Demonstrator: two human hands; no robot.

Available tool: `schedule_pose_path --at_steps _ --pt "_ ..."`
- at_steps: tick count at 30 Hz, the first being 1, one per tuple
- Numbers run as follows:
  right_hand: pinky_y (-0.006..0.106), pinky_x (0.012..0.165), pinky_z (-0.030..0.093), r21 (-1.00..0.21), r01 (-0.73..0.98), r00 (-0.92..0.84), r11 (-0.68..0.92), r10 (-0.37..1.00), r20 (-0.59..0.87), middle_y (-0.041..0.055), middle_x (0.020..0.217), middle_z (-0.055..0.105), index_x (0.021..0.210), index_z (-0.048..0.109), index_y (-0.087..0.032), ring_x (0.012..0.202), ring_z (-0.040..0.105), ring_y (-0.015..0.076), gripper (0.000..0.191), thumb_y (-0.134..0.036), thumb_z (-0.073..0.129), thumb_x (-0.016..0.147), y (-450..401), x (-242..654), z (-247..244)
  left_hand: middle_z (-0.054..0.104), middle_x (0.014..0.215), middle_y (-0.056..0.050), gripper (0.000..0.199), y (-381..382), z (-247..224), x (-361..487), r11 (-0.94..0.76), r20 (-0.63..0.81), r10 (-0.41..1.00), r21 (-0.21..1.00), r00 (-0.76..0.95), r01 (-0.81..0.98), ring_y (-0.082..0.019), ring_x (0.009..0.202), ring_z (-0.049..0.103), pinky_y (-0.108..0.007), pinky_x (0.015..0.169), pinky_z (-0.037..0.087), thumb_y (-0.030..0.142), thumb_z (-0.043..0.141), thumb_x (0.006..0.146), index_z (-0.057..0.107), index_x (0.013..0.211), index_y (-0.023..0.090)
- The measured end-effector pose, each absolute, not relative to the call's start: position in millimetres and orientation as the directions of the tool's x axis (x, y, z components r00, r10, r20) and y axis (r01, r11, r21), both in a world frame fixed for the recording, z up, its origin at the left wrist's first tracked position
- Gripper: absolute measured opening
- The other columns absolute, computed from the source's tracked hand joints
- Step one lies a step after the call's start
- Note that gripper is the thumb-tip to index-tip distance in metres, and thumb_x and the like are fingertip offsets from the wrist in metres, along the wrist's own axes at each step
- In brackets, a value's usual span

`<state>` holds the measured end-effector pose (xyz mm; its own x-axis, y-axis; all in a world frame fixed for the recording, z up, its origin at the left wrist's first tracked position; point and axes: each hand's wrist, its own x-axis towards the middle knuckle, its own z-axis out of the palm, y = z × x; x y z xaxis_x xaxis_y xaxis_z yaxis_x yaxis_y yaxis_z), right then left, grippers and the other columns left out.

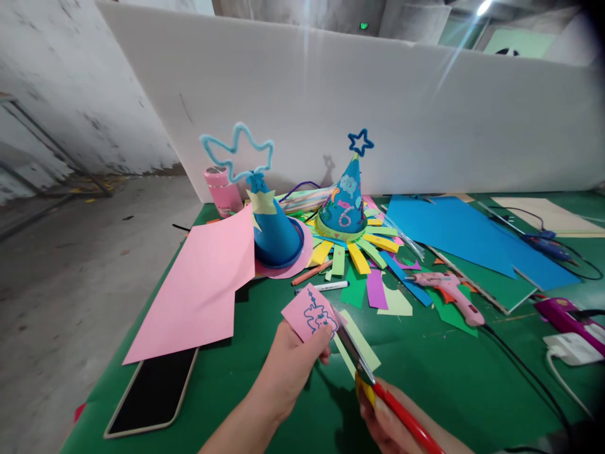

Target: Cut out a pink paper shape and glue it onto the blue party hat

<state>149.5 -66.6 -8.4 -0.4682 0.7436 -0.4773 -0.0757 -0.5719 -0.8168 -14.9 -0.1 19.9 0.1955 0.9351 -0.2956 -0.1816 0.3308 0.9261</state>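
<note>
My left hand (288, 362) pinches a small pink paper piece (297, 315) between thumb and fingers. A blue outline drawing, cloud-like with a string of small shapes at its top, is marked on it. My right hand (385, 416) is closed around scissors (352, 348) with red and yellow handles. Their blades lie at the right edge of the pink piece, beside my left thumb; whether they bite into the paper I cannot tell. Beneath the blades, pale green paper strips (363, 340) rest on the green table. A capped marker (331, 286) lies just beyond the pink piece.
Two blue cone hats, a plain one (276, 236) and a decorated one (346, 205), stand at the back. Left are a pink sheet (203, 284) and a phone (154, 394). Right are a pink glue gun (449, 290), its cord, blue sheets (449, 227) and a purple tool (564, 318).
</note>
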Motion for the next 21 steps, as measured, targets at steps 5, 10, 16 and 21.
schedule_pose_path --at_steps 5,10,16,21 --pt "0.017 0.037 0.017 -0.823 -0.124 -0.524 -0.554 0.741 -0.42 -0.0074 0.053 0.033 0.068 0.044 -0.017 0.042 0.025 0.0029 0.051 -0.067 0.051 0.058 -63 149 -19 0.054 0.063 -0.001 0.013 0 21 -11 0.346 -0.31 0.936 0.9 0.169 -0.266 -0.011 0.054 0.047 -0.024 0.054 0.041 0.024 0.057 0.07 0.058 0.076 0.013" --pt "0.018 0.034 0.017 -0.702 -0.08 -0.594 -0.708 0.599 -0.537 -0.0083 0.047 0.035 0.07 0.047 -0.018 0.038 0.028 0.0035 0.053 -0.068 0.052 0.056 -59 150 -34 0.059 0.063 -0.003 0.008 -4 30 -5 0.307 -0.295 0.952 0.901 0.087 -0.307 -0.015 0.064 0.054 -0.027 0.066 0.042 0.021 0.058 0.067 0.058 0.064 0.013" --pt "0.017 0.034 0.015 -0.738 -0.107 -0.605 -0.666 0.633 -0.483 -0.0091 0.047 0.037 0.072 0.045 -0.017 0.036 0.029 0.0021 0.051 -0.065 0.055 0.057 -57 152 -37 0.058 0.06 -0.002 0.011 -7 32 -1 0.279 -0.28 0.959 0.911 0.042 -0.302 -0.015 0.065 0.053 -0.026 0.066 0.041 0.019 0.056 0.069 0.057 0.059 0.014" --pt "0.018 0.034 0.016 -0.748 -0.09 -0.619 -0.658 0.625 -0.476 -0.0082 0.047 0.038 0.071 0.045 -0.017 0.037 0.032 0.0025 0.053 -0.067 0.053 0.056 -57 152 -33 0.059 0.064 -0.003 0.01 -6 28 -2 0.3 -0.296 0.953 0.894 0.065 -0.333 -0.015 0.064 0.052 -0.025 0.065 0.041 0.021 0.058 0.068 0.059 0.061 0.014"
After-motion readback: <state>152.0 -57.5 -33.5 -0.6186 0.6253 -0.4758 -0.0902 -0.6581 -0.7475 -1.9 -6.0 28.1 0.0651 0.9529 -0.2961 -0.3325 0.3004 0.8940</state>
